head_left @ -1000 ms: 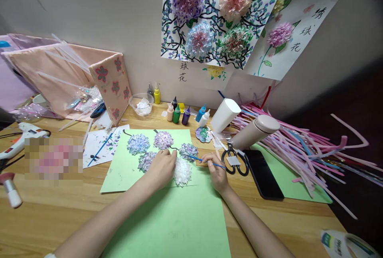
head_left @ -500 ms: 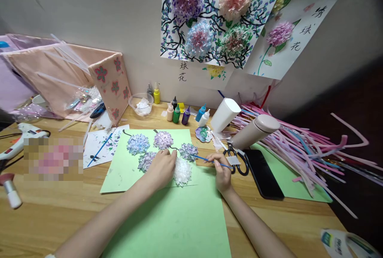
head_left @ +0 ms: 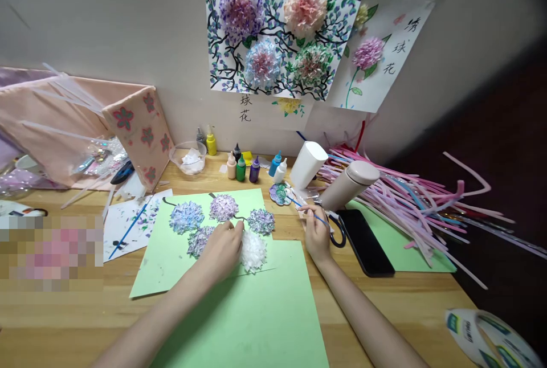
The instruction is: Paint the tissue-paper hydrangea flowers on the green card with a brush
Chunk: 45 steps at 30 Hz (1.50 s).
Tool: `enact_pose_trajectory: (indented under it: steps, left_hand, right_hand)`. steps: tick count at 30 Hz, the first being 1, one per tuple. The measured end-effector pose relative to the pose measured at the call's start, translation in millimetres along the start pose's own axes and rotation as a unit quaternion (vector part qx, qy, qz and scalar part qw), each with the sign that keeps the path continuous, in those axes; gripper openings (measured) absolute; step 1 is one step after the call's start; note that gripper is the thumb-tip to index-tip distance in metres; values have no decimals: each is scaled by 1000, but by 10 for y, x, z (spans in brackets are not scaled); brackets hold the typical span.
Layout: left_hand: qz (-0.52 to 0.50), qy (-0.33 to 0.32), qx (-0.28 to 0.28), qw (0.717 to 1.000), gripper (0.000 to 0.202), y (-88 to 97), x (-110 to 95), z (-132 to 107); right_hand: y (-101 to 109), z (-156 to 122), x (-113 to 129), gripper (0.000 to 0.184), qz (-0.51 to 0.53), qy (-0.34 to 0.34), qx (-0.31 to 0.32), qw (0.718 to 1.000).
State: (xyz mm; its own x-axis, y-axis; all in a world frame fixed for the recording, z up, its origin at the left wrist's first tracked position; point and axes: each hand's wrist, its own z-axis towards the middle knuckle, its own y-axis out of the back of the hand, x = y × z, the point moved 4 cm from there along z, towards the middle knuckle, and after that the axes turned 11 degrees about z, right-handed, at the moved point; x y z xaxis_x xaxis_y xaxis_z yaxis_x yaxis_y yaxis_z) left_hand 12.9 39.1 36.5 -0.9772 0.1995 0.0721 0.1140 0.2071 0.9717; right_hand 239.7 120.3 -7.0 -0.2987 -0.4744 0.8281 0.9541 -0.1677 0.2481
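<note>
My right hand (head_left: 317,232) grips a thin blue paintbrush (head_left: 321,219), its tip pointing left at a small flower-shaped palette (head_left: 280,193) smeared with green and purple paint. Fingers curled, my left hand (head_left: 224,247) rests on the upper green sheet (head_left: 158,265), right beside a white fluffy paper flower (head_left: 253,252). What its fingertips hold, if anything, is hidden. Around it on the sheet lie a blue flower (head_left: 187,217), a pink-purple flower (head_left: 224,207), a dark purple flower (head_left: 261,221) and another purple flower (head_left: 199,241) partly behind the hand. Short dark painted stems show between them.
Several paint bottles (head_left: 241,168) and a clear bowl (head_left: 188,158) stand along the wall. To the right are a white container (head_left: 308,165), a beige bottle (head_left: 351,183), black-handled scissors (head_left: 338,231), a phone (head_left: 366,242), pink pipe cleaners (head_left: 410,208) and a tape roll (head_left: 491,339).
My right hand has moved the paintbrush up, away from the dark purple flower, and its tip is now at the palette. My left hand stays beside the white flower. The view has shifted slightly.
</note>
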Motion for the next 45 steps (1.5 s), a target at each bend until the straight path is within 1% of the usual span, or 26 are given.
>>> enact_pose_trajectory:
  steps: [7,11,15,21,28,37,42,45]
  left_hand:
    - [11,-6,5,1000,27,17,-12,-2]
    - [14,-7,7,1000,28,25,-22,-2]
    - [12,-5,5,1000,27,26,-20,2]
    - [13,-2,5,1000,27,7,-16,11]
    - [10,-5,3,1000,26,11,-20,2]
    - [15,-3,6,1000,25,12,-25,16]
    - [18,-5,8,1000,26,-1,-26,27]
    - [19,-6,8,1000,26,-1,-27,35]
  right_hand:
    - [-67,25,65,22,-27,16,46,998]
    - [-58,26,63,27,-27,18,45,998]
    - [-77,24,48,28,-23,19,64,998]
    - [-78,21,25,29,-25,10,70,997]
    - [-116,22,34,29,-22,6,105,994]
    - [-97,25,18,30,-36,-6,84,996]
    - [-111,19,30,28,-32,3,103,994]
    - [-108,17,39,28,-32,11,102,994]
